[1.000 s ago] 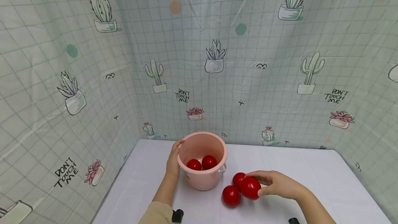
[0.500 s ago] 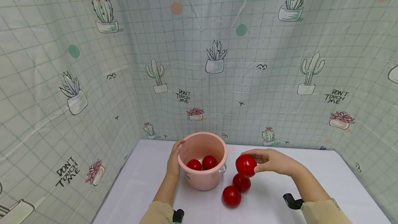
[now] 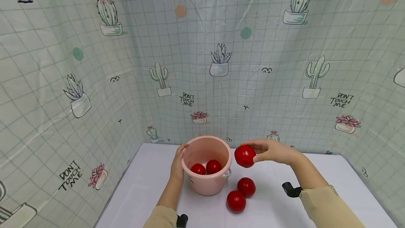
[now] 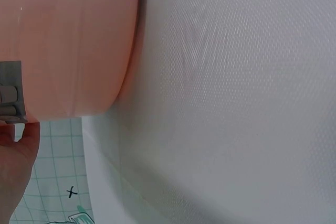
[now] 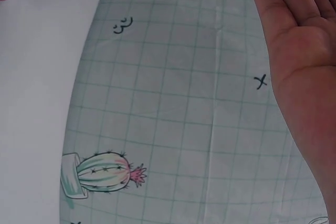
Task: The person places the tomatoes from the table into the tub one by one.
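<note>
A pink bucket stands on the table, with two glossy red apple-like fruits inside. My left hand holds its left side, fingertips at the rim; the left wrist view shows that hand against the bucket's wall. Just right of the rim, my right hand grips another red apple-like fruit between thumb and fingers, raised above the table. Below it, two more red fruits lie close together. In the right wrist view, the right hand shows mostly its palm, and the held fruit is largely cut off.
The white table ends at a back edge before a cactus-print curtain, which also encloses both sides. The bucket's white handle joint sticks out on its right. Black straps are worn at the wrists.
My right hand has lifted the red fruit off the table area beside the other two and carried it up and left towards the bucket's rim. The left hand stays on the bucket.
</note>
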Motion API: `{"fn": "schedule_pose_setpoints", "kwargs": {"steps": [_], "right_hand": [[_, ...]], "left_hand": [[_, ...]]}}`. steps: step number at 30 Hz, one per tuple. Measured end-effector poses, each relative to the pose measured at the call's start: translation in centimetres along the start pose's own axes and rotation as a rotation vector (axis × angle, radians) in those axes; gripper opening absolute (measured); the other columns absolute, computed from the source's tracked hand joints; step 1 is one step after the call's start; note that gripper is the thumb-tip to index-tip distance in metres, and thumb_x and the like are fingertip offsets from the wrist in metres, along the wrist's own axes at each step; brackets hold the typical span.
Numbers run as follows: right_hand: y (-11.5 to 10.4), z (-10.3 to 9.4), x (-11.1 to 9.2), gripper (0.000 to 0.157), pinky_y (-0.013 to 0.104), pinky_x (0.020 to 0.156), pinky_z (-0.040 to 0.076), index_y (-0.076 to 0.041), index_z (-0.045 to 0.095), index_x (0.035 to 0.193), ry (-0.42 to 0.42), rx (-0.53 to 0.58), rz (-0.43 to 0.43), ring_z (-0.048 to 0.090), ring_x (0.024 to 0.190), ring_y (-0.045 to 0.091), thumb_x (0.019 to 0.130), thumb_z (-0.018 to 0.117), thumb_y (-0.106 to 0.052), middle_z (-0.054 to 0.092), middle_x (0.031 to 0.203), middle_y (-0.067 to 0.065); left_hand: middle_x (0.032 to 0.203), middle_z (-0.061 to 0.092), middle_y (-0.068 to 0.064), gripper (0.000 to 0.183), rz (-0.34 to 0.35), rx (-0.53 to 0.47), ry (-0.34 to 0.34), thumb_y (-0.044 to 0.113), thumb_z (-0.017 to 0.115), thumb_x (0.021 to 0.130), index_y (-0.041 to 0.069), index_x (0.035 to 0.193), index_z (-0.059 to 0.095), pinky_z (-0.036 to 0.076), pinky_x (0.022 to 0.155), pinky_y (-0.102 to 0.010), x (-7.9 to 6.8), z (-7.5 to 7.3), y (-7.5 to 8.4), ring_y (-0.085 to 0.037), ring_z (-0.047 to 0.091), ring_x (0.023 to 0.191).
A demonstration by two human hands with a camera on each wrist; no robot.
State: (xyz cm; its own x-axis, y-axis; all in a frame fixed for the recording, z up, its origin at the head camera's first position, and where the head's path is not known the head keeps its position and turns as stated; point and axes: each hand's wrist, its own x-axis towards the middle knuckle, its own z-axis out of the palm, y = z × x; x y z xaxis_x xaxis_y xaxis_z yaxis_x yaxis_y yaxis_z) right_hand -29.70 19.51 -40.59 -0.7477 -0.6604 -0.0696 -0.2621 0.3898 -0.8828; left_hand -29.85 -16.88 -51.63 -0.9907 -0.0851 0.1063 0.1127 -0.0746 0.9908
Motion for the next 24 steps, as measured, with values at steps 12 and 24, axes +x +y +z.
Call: {"fn": "schedule_pose_setpoints", "kwargs": {"steps": [12,24], "right_hand": [[-2.5,-0.4,3.7,0.056,0.042,0.095,0.054,-0.026,0.055,0.14,-0.007,-0.045,-0.004,0.061,0.121,0.025,0.087,0.074,-0.031,0.065,0.131,0.003],[-5.1,0.5,7.4,0.059,0.044,0.103,0.05,-0.026,0.054,0.14,-0.1,-0.055,0.006,0.056,0.128,0.023,0.086,0.074,-0.034,0.062,0.136,0.0]], "left_hand": [[0.147,0.05,0.003,0.039,-0.025,-0.018,0.0,0.037,0.032,0.103,0.026,0.135,0.052,0.035,0.117,-0.047,-0.2,0.1,0.2,-0.021,0.043,0.138],[0.146,0.051,0.004,0.039,-0.027,-0.024,-0.006,0.038,0.032,0.103,0.027,0.135,0.052,0.036,0.116,-0.046,-0.2,0.1,0.2,-0.02,0.043,0.138]]}}
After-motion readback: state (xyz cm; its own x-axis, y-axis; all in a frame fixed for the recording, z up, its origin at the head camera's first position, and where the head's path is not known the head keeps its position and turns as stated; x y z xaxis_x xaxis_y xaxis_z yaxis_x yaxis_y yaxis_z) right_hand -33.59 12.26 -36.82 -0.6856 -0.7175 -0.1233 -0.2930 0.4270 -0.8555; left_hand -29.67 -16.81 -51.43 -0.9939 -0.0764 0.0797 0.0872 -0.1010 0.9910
